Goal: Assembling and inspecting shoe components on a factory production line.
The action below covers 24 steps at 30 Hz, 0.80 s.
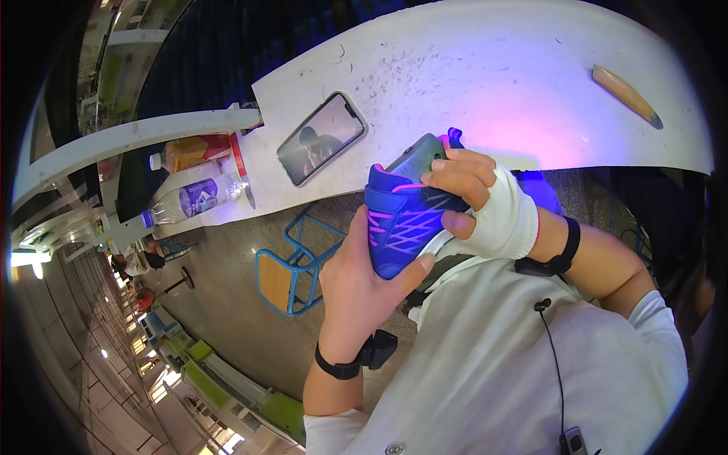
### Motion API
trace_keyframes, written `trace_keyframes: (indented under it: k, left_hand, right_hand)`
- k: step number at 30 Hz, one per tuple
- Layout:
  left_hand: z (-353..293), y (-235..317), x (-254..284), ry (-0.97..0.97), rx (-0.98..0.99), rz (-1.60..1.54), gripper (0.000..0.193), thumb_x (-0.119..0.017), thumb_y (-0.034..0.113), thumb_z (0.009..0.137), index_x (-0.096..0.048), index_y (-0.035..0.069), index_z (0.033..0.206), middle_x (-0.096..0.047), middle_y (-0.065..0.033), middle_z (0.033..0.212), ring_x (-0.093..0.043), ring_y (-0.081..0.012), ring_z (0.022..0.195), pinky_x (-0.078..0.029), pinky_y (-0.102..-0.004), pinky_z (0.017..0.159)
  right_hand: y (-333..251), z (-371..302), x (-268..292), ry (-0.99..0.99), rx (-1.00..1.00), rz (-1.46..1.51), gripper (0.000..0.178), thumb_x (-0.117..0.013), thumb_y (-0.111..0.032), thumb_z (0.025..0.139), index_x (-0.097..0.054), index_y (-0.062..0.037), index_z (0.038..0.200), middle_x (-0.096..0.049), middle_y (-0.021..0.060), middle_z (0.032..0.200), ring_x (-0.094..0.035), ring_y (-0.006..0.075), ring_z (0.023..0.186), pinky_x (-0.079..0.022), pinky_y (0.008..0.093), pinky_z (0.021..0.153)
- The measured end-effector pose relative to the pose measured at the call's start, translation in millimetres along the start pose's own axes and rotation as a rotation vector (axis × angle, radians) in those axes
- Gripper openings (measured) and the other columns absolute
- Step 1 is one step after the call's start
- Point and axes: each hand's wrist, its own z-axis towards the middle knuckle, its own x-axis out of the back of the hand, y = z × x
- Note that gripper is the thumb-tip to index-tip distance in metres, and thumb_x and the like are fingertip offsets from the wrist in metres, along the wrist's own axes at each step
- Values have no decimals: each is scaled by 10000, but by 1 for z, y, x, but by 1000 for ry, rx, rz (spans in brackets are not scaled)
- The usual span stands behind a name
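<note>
A small blue shoe (402,216) with pink trim and crossed pale laces is held up in front of my chest, at the table's near edge. My left hand (368,273) wraps round its toe end, thumb on one side and fingers on the other. A grey-green shoe last (417,161) with a dark hole fills the shoe's opening. My right hand (478,193), in a white fingerless wrap, grips the shoe's other side, its fingertips lying against the last. The undersides of the fingers are hidden.
On the white table (470,83) lie a phone (322,140) and a wooden-handled tool (626,95) at the far right. An orange drink bottle (193,152) and a clear bottle (197,199) lie on the left. Below stands a blue-framed stool (284,280).
</note>
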Motion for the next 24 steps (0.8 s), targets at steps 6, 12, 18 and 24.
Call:
trace_keyframes:
  k: [6, 12, 18, 24]
  left_hand:
    - [0, 13, -4, 143, 47, 8, 945, -924, 470, 732, -536, 12, 1462, -773, -174, 1049, -778, -358, 884, -609, -431, 749]
    - [-3, 19, 55, -175, -230, -265, 890, -939, 210, 716, -546, 45, 1497, -702, -245, 1311, -712, -370, 1200, -583, -421, 991]
    - [18, 58, -35, 286, -780, -349, 780, -834, 33, 781, -543, 32, 1506, -587, -226, 1497, -590, -426, 1367, -505, -486, 1132]
    - [28, 42, -116, 429, -600, -584, 681, -866, 34, 758, -567, 0, 1369, -598, -206, 1298, -626, -377, 1151, -553, -438, 939]
  right_hand:
    - [-1, 0, -6, 51, 185, -89, 311, -786, -154, 742, -556, -86, 940, -623, 186, 1336, -610, 401, 1228, -566, 590, 1019]
    - [-1, -21, 23, 55, -228, 122, 356, -870, -108, 674, -615, -43, 914, -630, 267, 1385, -651, 473, 1239, -534, 533, 1067]
    - [-48, 17, 127, 88, -170, 343, 892, -975, -457, 694, -569, -99, 1403, -706, 226, 1325, -648, 434, 1303, -417, 599, 1192]
    - [-57, 21, 139, 38, -225, 245, 769, -978, -400, 684, -643, 1, 1248, -758, 211, 1198, -718, 411, 1189, -488, 583, 1130]
